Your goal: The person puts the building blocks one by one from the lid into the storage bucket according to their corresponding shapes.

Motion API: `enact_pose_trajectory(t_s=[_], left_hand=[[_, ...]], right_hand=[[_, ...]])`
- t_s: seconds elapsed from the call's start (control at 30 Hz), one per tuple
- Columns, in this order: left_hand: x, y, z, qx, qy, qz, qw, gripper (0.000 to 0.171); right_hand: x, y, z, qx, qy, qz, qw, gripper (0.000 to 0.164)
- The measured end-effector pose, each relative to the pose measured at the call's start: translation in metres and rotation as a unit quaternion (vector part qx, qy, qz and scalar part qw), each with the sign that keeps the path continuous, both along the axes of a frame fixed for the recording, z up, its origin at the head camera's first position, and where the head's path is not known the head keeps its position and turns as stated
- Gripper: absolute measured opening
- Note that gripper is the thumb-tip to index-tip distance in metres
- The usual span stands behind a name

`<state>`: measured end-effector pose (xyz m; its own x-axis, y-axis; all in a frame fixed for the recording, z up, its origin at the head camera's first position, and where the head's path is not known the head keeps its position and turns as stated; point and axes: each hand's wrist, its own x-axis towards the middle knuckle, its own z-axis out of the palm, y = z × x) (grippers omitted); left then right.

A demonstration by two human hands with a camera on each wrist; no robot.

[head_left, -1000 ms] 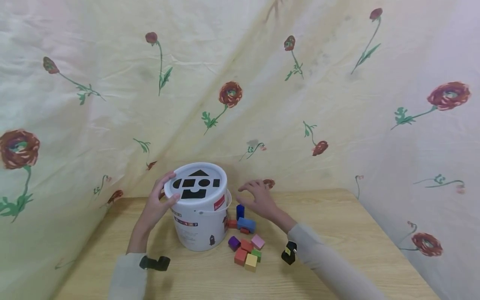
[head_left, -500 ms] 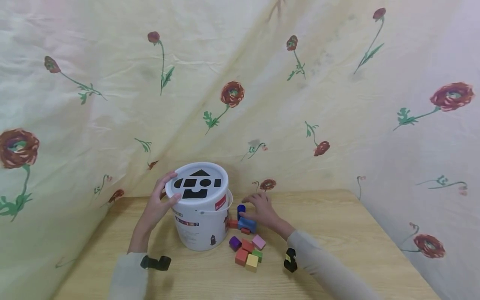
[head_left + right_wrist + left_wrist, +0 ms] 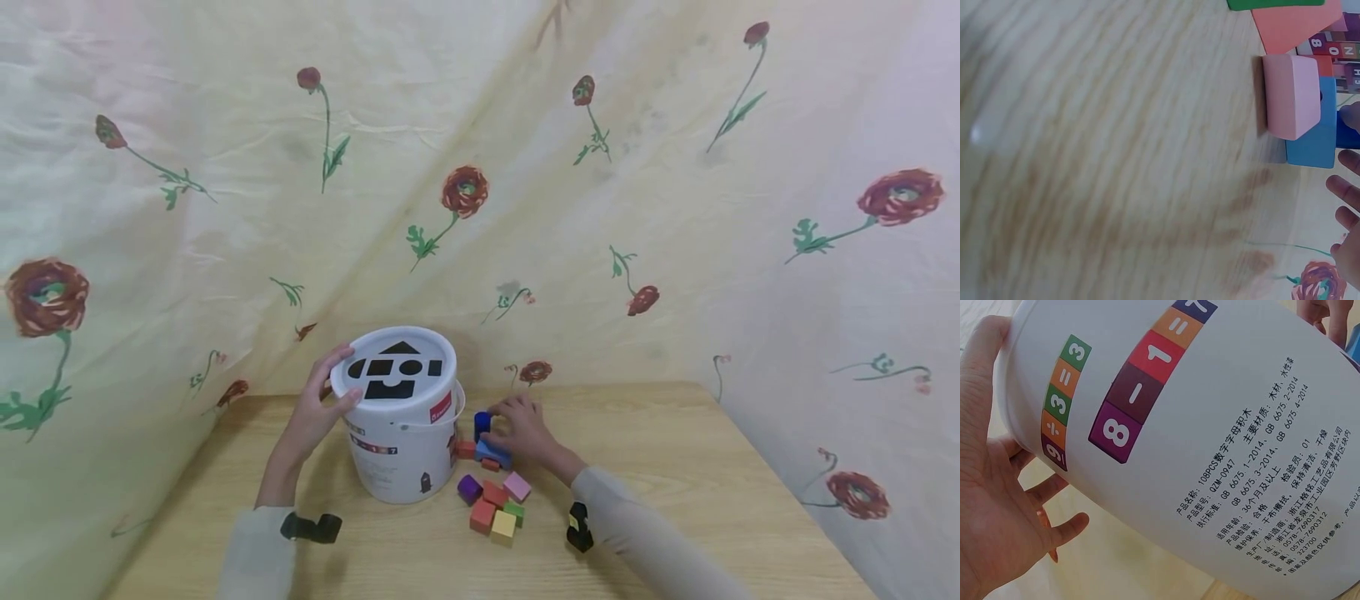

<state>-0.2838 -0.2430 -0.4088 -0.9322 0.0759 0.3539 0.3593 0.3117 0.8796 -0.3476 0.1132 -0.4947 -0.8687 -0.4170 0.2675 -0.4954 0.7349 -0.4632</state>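
A white lidded bucket (image 3: 405, 462) stands on the table, its lid (image 3: 431, 385) cut with dark shaped holes. My left hand (image 3: 309, 421) grips the lid's rim, thumb on top and fingers around the far left side; in the left wrist view some fingers (image 3: 1069, 528) stand away from the wall. Right of the bucket, my right hand (image 3: 527, 432) pinches an upright dark blue cylinder (image 3: 481, 425) between thumb and finger. A lighter blue block (image 3: 491, 452) lies just in front of the cylinder, with red pieces (image 3: 466, 450) beside it.
Nearer the front lie a purple cylinder (image 3: 469, 488), a pink block (image 3: 517, 485), a yellow block (image 3: 503, 527), a green block (image 3: 515, 512) and red blocks (image 3: 482, 516). The bucket's wire handle (image 3: 460, 408) hangs on its right side. Flowered cloth (image 3: 525, 250) rises behind the table (image 3: 675, 467).
The right hand has come down beside the dark blue cylinder, and its thumb and finger have closed on it. The left hand has stayed on the lid rim.
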Motion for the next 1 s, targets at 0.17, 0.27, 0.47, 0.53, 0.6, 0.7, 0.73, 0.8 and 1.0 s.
enact_pose_trajectory(t_s=[0.17,0.27,0.47,0.53,0.6,0.7,0.73,0.8,1.0], left_hand=[[0.0012,0.0002,0.0007,0.001,-0.002,-0.001,1.0,0.073],[0.0008,-0.0002,0.0005,0.001,-0.003,-0.001,1.0,0.072],[0.0003,-0.0005,0.0003,0.001,0.0,-0.002,1.0,0.071],[0.0005,-0.0003,0.0008,0.001,0.0,-0.001,1.0,0.071],[0.0005,-0.0001,0.0009,-0.001,0.0,-0.001,1.0,0.072],[0.0004,0.0001,0.0008,-0.001,0.0,-0.001,1.0,0.072],[0.0003,0.0002,0.0006,-0.001,0.0,-0.002,1.0,0.072],[0.0003,0.0003,0.0003,0.0,0.002,-0.003,1.0,0.071],[-0.0005,-0.0001,-0.0003,-0.001,0.002,-0.002,1.0,0.071]], right_hand=[[-0.0004,-0.0008,-0.0027,0.005,0.0,0.001,1.0,0.041],[-0.0007,-0.0018,-0.0035,0.002,0.003,0.002,1.0,0.04],[0.0009,-0.0045,-0.0016,-0.005,0.001,0.005,1.0,0.038],[0.0009,-0.0054,-0.0015,-0.01,0.001,0.008,1.0,0.036],[0.0003,-0.0059,-0.0028,-0.014,0.002,0.01,1.0,0.034],[-0.0009,-0.0069,-0.0042,-0.018,0.0,0.01,1.0,0.032],[-0.0009,-0.0071,-0.0045,-0.017,-0.001,0.009,1.0,0.032],[-0.0009,-0.0076,-0.0041,-0.019,-0.004,0.008,1.0,0.032],[0.0001,-0.0084,0.002,-0.036,-0.004,0.014,0.999,0.033]])
